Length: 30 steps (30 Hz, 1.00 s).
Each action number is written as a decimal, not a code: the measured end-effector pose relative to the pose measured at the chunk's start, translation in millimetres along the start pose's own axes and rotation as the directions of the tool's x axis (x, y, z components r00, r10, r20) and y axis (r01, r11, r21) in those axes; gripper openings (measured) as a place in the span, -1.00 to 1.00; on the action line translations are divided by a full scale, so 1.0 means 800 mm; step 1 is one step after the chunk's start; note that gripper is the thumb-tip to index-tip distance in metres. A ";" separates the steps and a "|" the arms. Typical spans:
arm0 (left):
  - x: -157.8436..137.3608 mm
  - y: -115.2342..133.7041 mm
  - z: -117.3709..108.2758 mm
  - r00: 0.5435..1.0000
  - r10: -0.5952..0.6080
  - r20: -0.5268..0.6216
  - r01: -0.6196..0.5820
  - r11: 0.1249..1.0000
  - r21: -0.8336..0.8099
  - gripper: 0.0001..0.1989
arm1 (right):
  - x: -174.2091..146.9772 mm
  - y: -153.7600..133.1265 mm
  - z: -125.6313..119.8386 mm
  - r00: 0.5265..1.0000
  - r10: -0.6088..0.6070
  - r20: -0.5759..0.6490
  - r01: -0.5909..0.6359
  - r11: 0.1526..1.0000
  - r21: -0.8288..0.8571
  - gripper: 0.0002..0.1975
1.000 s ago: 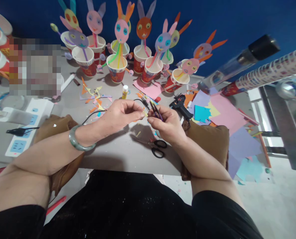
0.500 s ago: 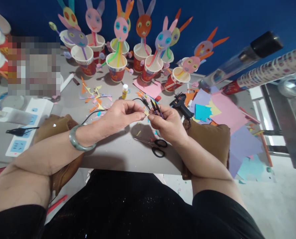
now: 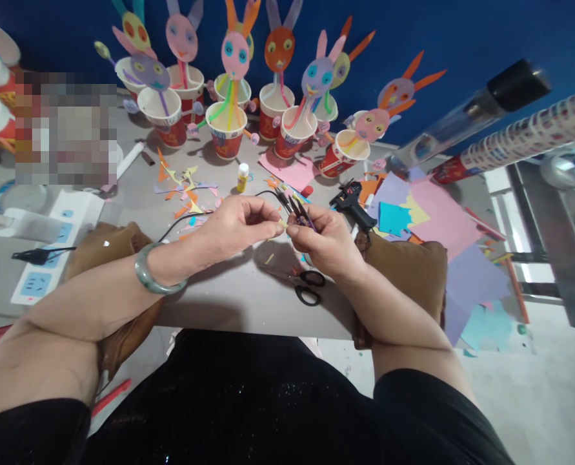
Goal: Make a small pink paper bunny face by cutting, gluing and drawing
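Left hand (image 3: 243, 223) is pinching a tiny yellow paper scrap (image 3: 284, 224) above the table (image 3: 210, 313); right hand (image 3: 328, 239), just beside it, is gripping dark pointed scissors (image 3: 302, 216). Judging the scrap very light, flimsy, easily creased; its edge is probably offering the safest hold.

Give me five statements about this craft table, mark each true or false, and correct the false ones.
1. The right hand holds small scissors. True.
2. The black-handled scissors hang over the table's front edge. False: the black-handled scissors lie on the table.
3. A green bangle circles the left wrist. True.
4. The white-capped yellow tube lies on its side. False: the white-capped yellow tube stands upright.
5. Every rabbit face above the cups is pink. False: there is also an orange face and a purple face, among others.
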State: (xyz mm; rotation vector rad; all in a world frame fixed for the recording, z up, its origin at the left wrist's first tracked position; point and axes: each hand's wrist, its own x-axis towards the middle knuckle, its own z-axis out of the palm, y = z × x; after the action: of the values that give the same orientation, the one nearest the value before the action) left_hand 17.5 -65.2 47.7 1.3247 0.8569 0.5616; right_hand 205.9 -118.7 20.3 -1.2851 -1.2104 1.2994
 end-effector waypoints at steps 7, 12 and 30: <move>-0.001 0.002 0.002 1.000 -0.003 0.008 0.003 1.000 -0.007 -0.90 | 0.000 -0.002 0.000 0.999 0.031 0.029 -0.033 0.998 0.047 -0.72; -0.001 0.001 0.001 1.000 0.013 0.012 -0.013 1.000 0.000 -0.91 | 0.000 -0.004 0.001 0.998 0.052 0.032 -0.055 0.996 0.076 -0.75; -0.001 -0.002 0.000 0.999 0.038 0.009 -0.039 0.998 0.047 -0.89 | 0.000 -0.005 -0.001 1.000 0.008 -0.011 -0.008 1.000 0.012 -0.70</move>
State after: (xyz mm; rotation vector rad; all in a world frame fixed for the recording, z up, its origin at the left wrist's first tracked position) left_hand 16.6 -66.3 46.6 1.3881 0.8442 0.5692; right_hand 206.6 -118.2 24.5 -1.2885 -1.1893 1.3020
